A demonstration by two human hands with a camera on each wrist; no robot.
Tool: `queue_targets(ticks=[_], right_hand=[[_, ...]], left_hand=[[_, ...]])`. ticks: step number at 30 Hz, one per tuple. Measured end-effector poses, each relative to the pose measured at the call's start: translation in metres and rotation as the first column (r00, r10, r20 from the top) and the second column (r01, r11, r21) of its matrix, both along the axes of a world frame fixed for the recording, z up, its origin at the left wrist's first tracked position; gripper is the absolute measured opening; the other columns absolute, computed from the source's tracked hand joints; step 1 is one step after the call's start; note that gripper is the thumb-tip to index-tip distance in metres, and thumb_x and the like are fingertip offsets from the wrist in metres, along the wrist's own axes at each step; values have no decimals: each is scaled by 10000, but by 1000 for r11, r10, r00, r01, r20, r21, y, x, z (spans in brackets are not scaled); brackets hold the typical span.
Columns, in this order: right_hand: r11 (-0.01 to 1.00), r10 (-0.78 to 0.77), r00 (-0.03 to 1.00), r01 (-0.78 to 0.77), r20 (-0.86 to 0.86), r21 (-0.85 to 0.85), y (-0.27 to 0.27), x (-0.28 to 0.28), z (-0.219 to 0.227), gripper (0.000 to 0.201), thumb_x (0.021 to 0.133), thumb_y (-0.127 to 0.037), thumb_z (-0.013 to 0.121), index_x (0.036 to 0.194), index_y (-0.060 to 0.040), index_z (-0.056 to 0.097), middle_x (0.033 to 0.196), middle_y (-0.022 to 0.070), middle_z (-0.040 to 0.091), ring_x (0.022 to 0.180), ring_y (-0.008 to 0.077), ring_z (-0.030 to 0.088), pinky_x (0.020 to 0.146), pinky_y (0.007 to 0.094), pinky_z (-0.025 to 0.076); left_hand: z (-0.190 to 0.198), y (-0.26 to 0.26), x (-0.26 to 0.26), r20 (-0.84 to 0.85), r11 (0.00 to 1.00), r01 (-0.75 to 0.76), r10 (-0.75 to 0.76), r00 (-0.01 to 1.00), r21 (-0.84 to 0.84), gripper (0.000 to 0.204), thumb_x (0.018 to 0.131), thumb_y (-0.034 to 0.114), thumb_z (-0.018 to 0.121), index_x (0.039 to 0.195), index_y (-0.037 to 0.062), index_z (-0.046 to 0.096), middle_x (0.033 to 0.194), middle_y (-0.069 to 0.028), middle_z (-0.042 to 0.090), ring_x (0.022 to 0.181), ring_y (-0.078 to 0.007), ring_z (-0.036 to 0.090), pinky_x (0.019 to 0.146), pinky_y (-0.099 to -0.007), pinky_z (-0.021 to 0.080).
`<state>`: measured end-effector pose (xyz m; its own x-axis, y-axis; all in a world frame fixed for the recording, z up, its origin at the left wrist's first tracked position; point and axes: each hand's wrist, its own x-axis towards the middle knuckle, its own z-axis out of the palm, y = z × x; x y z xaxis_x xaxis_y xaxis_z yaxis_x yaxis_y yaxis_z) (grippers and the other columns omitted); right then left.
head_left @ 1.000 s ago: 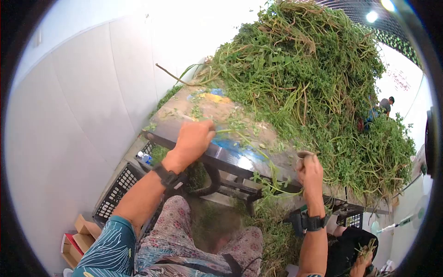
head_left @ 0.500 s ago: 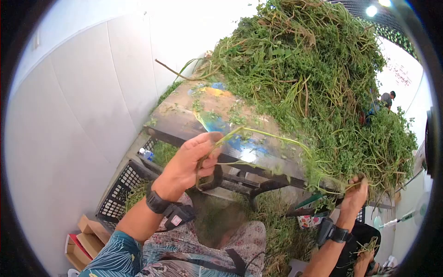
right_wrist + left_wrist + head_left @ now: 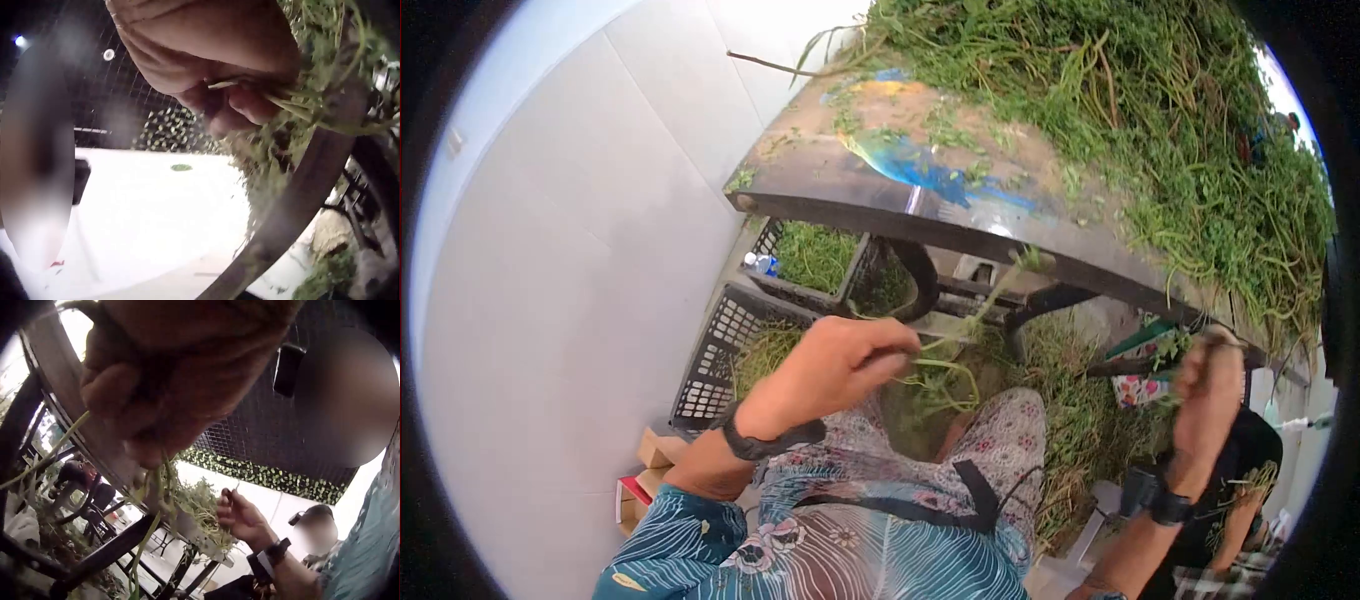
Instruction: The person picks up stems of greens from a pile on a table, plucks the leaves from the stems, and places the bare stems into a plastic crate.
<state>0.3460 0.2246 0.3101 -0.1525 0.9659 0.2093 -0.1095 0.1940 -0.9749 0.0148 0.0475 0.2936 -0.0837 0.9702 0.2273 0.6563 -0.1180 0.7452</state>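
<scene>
My left hand (image 3: 830,370) is over my lap in the head view, its fingers curled round leafy green stems (image 3: 945,375) that trail off past the fingertips. The left wrist view shows these stems (image 3: 159,494) hanging below the fist. At the table's right front edge is my right hand (image 3: 1208,385), blurred in the head view. In the right wrist view its thumb and fingers pinch a thin green stem (image 3: 284,103). Behind both hands, a large heap of leafy stems (image 3: 1160,120) covers the back and right of the table (image 3: 820,175).
Black plastic crates (image 3: 715,350) with greens stand below the table's left side, a small bottle (image 3: 760,263) beside them. Loose stems (image 3: 1065,440) pile up under the table on the right. A cardboard box (image 3: 635,490) lies at lower left. Another person's arm (image 3: 1240,520) shows at lower right.
Half a second ago a long stem stretched between both hands across the table edge. The left hand has since come back over the lap with stems. The head view has tilted downward.
</scene>
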Motion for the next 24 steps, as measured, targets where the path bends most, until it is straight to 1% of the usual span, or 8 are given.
queue_targets(ticks=[3, 4, 10, 14, 15, 17, 19, 24], right_hand=[[948, 112, 832, -254, 544, 192, -47, -74, -5, 261, 778, -55, 488, 1012, -48, 602, 966, 108, 618, 880, 196, 606, 749, 285, 471], [799, 134, 761, -462, 634, 385, -51, -92, -15, 283, 760, -38, 503, 1030, -30, 588, 999, 143, 614, 919, 268, 593, 812, 351, 462], [702, 577, 576, -712, 578, 8, -87, -133, -69, 233, 782, -106, 541, 994, -20, 589, 891, 194, 608, 799, 361, 582, 706, 385, 473], [883, 468, 769, -418, 436, -212, -79, -124, -78, 185, 824, -101, 545, 981, -18, 595, 750, 116, 614, 648, 150, 570, 595, 280, 447], [914, 405, 806, -350, 432, -203, -77, -123, -79, 186, 836, -90, 546, 999, -13, 590, 726, 83, 606, 653, 70, 522, 572, 241, 423], [925, 376, 843, -316, 385, -211, -77, -122, -84, 192, 835, -89, 546, 1005, -11, 591, 738, 85, 612, 666, 68, 527, 580, 240, 428], [919, 388, 841, -322, 377, -228, -80, -125, -80, 219, 832, -120, 547, 1010, 1, 589, 794, 129, 631, 693, 136, 585, 617, 270, 450], [885, 453, 759, -446, 469, -132, -94, -137, -92, 268, 812, -168, 546, 1008, 10, 583, 883, 215, 610, 800, 342, 605, 700, 349, 473]], left_hand=[[-12, 10, 16, -170, 996, 90, -91, 981, -10, 149, 758, 58, 617, 903, 35, 589, 760, -124, 594, 653, -302, 570, 578, -334, 458], [-12, 13, 20, -148, 992, 126, -123, 981, 9, 155, 753, 55, 620, 904, 39, 590, 763, -122, 596, 663, -301, 573, 585, -339, 458], [-11, 23, 19, -130, 975, 192, -178, 975, 107, 180, 704, 24, 635, 879, 43, 598, 807, -107, 615, 750, -288, 592, 661, -337, 475], [3, 20, 13, -78, 893, -58, 104, 992, 447, 189, 688, -18, 605, 870, 34, 604, 887, -95, 621, 816, -264, 597, 745, -324, 469], [-1, 13, 7, -26, 925, -85, 102, 994, 369, 180, 722, -5, 588, 898, 26, 605, 914, -86, 617, 819, -233, 596, 743, -310, 469], [-12, 8, 4, 212, 986, -116, 88, 973, 122, 183, 782, 28, 557, 960, 12, 597, 934, -68, 610, 816, -174, 588, 728, -281, 468], [-22, 7, 7, 552, 977, -29, 142, 822, -209, 209, 835, 71, 531, 1025, -1, 578, 918, -49, 604, 803, -119, 573, 704, -249, 465], [-50, 23, 24, 775, 975, -29, 194, 601, -222, 253, 865, 153, 538, 1070, 4, 542, 772, -14, 586, 670, -67, 525, 616, -205, 433]])
